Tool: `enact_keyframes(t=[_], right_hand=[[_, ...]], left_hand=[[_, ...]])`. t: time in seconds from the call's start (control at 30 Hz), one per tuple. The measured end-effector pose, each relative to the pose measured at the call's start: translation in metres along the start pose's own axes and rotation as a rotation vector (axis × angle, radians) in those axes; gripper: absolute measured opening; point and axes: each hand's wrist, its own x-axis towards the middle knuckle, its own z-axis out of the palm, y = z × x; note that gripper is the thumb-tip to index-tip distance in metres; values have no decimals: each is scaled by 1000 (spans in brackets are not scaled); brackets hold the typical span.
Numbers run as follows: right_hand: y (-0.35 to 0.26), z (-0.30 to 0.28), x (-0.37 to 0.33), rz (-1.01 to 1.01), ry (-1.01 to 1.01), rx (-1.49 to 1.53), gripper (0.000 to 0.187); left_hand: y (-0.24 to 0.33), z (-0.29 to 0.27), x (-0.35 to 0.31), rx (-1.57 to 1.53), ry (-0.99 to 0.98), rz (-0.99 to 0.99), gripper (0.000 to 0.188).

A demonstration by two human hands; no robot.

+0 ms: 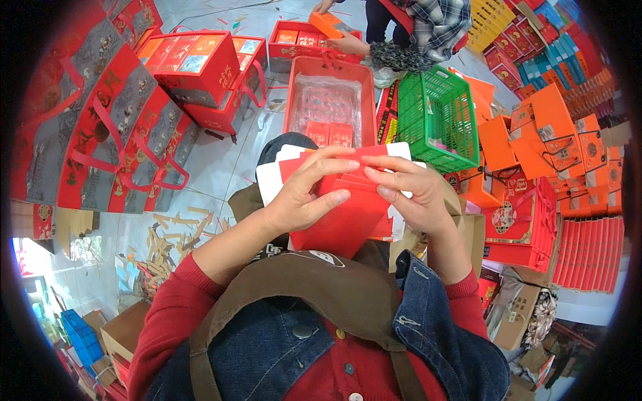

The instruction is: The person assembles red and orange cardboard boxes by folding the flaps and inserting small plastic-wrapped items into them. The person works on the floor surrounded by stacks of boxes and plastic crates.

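Note:
In front of my body lies a red card piece point(338, 230), with a fold or flap edge across its upper part. My left hand point(309, 188) grips its upper left side, the thumb on the red face and the fingers along the top edge. My right hand point(413, 190) pinches the upper right corner between thumb and fingers. The fingertips of both hands nearly meet at the top. Under the red card, white card sheets point(269, 180) stick out at both sides; my lap beneath is mostly hidden.
Ahead stands a red plastic crate point(289, 110) with red boxes inside. Right of it is a green basket point(438, 117), then piled orange boxes point(545, 123). Red gift bags point(110, 127) line the left. A co-worker's hand point(352, 44) holds an orange box point(326, 25). Cardboard scraps point(177, 237) litter the floor.

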Motion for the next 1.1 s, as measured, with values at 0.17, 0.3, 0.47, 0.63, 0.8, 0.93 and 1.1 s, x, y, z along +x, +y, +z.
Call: enact_keyframes(t=[0.17, 0.3, 0.47, 0.63, 0.8, 0.93, 1.1], right_hand=[[3, 10, -1, -21, 59, -115, 33], [18, 21, -4, 35, 256, 35, 33], [21, 24, -2, 46, 216, 57, 31], [19, 35, 3, 10, 275, -22, 29], [32, 40, 6, 9, 276, -55, 28], [34, 50, 5, -33, 419, 35, 26], [42, 49, 11, 149, 394, -8, 24]], left_hand=[[-9, 3, -3, -95, 85, -48, 33], [-10, 1, 2, -182, 84, -118, 31], [-10, -7, 10, -87, -3, -110, 26], [-16, -4, 12, -327, 18, -183, 25], [-27, -6, 12, -384, 30, -280, 25], [-30, -4, 14, -368, 89, -297, 27], [-33, 8, 13, -340, 219, -338, 37]])
